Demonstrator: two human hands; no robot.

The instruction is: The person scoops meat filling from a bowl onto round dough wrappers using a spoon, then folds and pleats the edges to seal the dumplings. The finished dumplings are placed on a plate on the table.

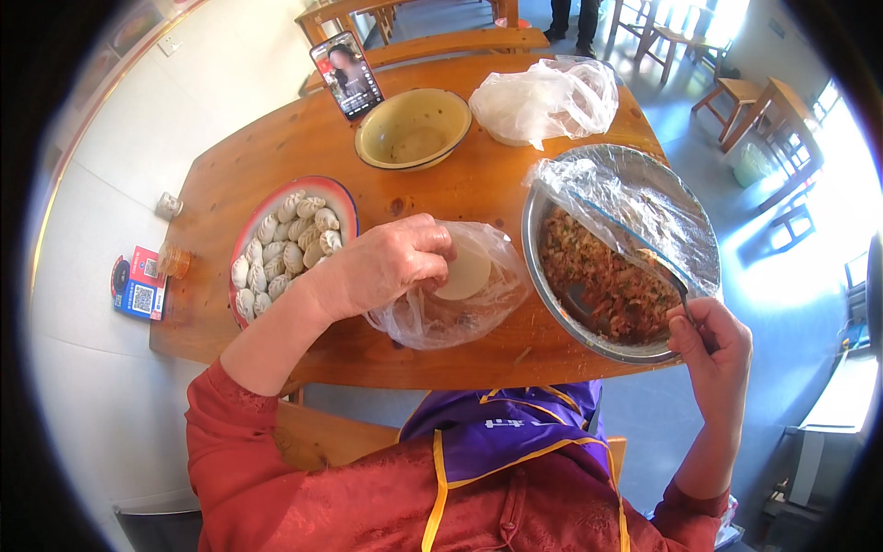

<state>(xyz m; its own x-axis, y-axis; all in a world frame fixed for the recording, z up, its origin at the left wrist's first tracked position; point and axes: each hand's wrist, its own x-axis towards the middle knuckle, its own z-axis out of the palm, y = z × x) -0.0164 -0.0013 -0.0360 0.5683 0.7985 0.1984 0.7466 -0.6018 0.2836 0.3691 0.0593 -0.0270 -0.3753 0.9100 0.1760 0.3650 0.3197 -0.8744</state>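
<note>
My left hand [403, 259] reaches over a clear plastic bag [452, 328], its curled fingertips at the edge of a pale round dough wrapper [470, 274]. Whether they pinch the wrapper is hidden. In my right hand [717, 341] is the handle of a metal spoon [679, 284], whose bowl carries some filling. The spoon is over the right side of a large metal basin [534, 276] of minced filling [586, 276]. Clear plastic film [635, 200] covers the basin's far part. Left of the bag, pleated dumplings [293, 255] lie on a red-rimmed enamel tray [350, 207].
At the back stand a yellow enamel bowl [414, 127], a propped phone [347, 76] and a white plastic bag [545, 100]. An orange-filled jar [174, 261], a paper cup [168, 205] and printed code cards [141, 286] are by the left wall. A person's legs [576, 24] show beyond.
</note>
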